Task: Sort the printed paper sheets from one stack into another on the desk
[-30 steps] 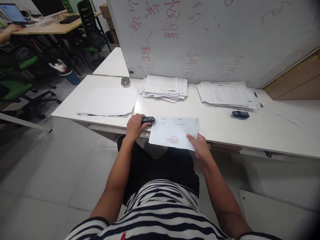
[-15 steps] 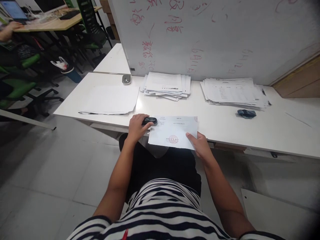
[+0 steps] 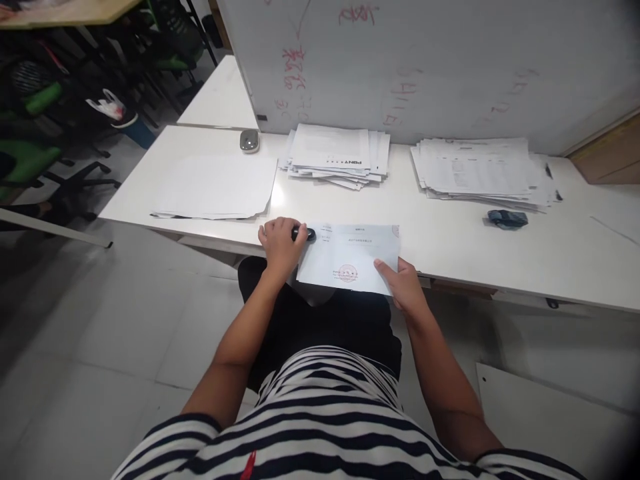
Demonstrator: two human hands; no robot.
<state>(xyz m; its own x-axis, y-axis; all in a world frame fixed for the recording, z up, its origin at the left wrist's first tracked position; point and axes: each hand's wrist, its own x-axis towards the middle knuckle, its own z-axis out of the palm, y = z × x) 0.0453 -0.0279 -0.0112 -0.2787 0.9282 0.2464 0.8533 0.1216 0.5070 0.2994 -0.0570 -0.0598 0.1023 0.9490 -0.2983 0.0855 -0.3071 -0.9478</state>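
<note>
My left hand (image 3: 283, 245) is closed over a black stapler (image 3: 311, 234), whose rounded front end pokes out past my fingers at the upper left corner of a printed sheet (image 3: 360, 248). Whether its jaws are pressed together cannot be made out. The sheet is pale, bears a red round stamp, and its print faces away from me. My right hand (image 3: 406, 285) pinches the lower right part of that sheet, thumb on top and fingers underneath. The sheet lies over the front edge of the white desk (image 3: 450, 250), above my lap.
Blank white sheets (image 3: 215, 187) lie on the left of the desk, near a small grey-and-white device (image 3: 249, 141). Two paper stacks (image 3: 333, 148) (image 3: 475, 170) sit against the whiteboard (image 3: 450, 60). A dark blue object (image 3: 507, 219) rests at the right.
My left hand has rotated and wrapped further over the stapler, so less of it shows. My right hand keeps its hold on the sheet. The camera view has tilted down slightly.
</note>
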